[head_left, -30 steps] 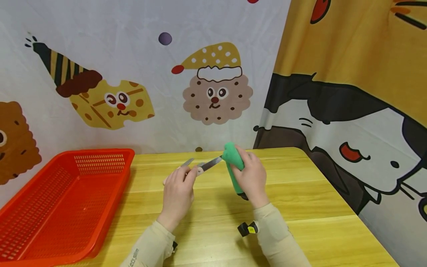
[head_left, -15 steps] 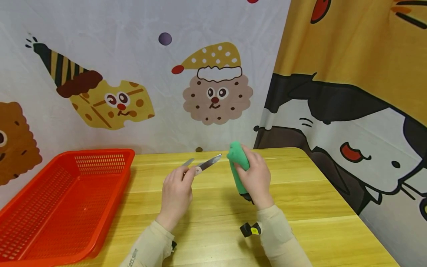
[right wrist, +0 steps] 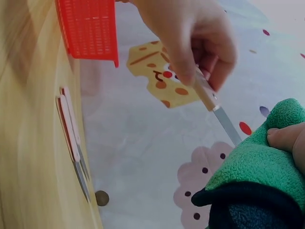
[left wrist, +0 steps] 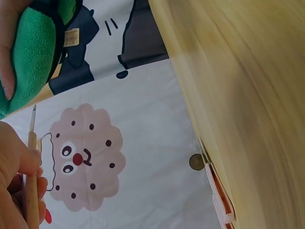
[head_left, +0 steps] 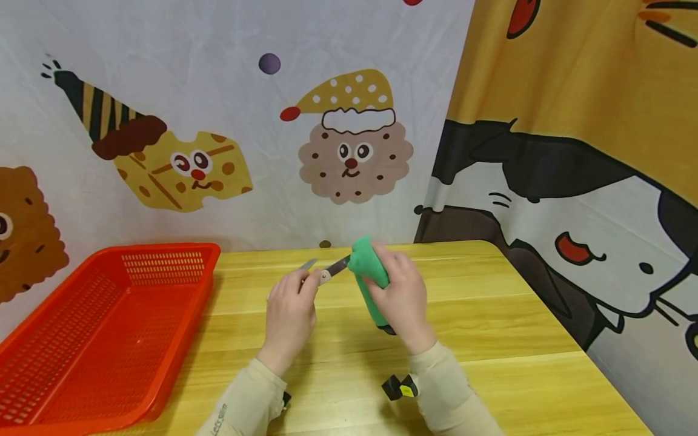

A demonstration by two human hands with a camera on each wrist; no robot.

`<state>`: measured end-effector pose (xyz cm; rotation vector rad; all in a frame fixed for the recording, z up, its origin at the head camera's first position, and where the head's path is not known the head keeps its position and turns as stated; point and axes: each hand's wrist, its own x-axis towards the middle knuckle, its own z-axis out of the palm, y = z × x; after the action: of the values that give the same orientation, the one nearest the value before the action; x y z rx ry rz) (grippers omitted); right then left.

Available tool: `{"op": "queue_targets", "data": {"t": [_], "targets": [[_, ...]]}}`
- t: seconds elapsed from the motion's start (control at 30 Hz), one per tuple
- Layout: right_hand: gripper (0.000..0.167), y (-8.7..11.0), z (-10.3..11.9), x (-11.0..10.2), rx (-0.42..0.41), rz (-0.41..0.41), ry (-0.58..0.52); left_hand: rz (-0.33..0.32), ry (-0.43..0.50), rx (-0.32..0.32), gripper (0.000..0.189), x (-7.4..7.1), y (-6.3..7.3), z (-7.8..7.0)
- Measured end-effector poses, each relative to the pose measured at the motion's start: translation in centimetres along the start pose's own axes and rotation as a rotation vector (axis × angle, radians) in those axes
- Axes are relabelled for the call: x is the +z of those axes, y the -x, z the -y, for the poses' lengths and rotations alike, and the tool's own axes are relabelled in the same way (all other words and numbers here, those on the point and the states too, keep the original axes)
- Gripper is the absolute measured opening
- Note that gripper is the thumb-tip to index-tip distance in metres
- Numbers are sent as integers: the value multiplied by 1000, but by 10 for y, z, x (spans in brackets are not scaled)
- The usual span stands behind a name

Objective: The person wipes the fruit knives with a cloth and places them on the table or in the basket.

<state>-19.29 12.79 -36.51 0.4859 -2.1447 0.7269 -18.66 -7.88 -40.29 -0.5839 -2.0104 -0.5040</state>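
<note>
My left hand [head_left: 290,318] grips a small knife by its pale handle [right wrist: 206,90]. Its blade [head_left: 338,266] points up and to the right. A green towel [head_left: 371,266] with dark edging is bunched in my right hand [head_left: 403,297], its lower part hanging down. In the head view the towel's left edge covers the tip of the blade; how firmly they touch I cannot tell. Behind my left hand lie two pink-handled knives [right wrist: 71,129] on the table, mostly hidden in the head view, where one blade [head_left: 308,264] shows.
A red plastic basket [head_left: 166,266] with mesh sides stands at the left of the wood-grain table [head_left: 518,351]. A printed cloth [head_left: 229,91] hangs behind the table's far edge. A small black device [head_left: 400,387] is strapped at my right wrist.
The right hand first drew the towel to the right, off the blade's tip, then brought it back left over the tip. My left hand and the knife stay nearly still.
</note>
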Motion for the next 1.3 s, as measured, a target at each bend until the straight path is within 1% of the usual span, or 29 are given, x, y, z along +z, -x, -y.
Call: {"op": "queue_targets", "data": {"t": [0.13,0.37,0.47,0.67,0.9,0.97,1.13,1.3], "targets": [[61,3,4,5,-37,3,6,-5,4,3,26,2,0,-1],[65,8,6,13,-70,5,12,-45,19,36,29,5,-3,-4],[66,9,6,16,-80,4,14,-42,13,41,30,6,-3,-6],[65,11,6,19,-94,-6,44,-33,7,42,25,6,-3,-10],[64,10,7,18,-73,-6,75,-33,7,37,27,7,-1,-13],[64,10,6,18,-65,-4,83,-23,10,28,26,6,-1,-13],[63,9,0,17,-34,-3,99,-12,29,18,25,4,1,-13],[61,8,-7,14,4,-2,113,-14,37,18,25,3,3,-12]]}}
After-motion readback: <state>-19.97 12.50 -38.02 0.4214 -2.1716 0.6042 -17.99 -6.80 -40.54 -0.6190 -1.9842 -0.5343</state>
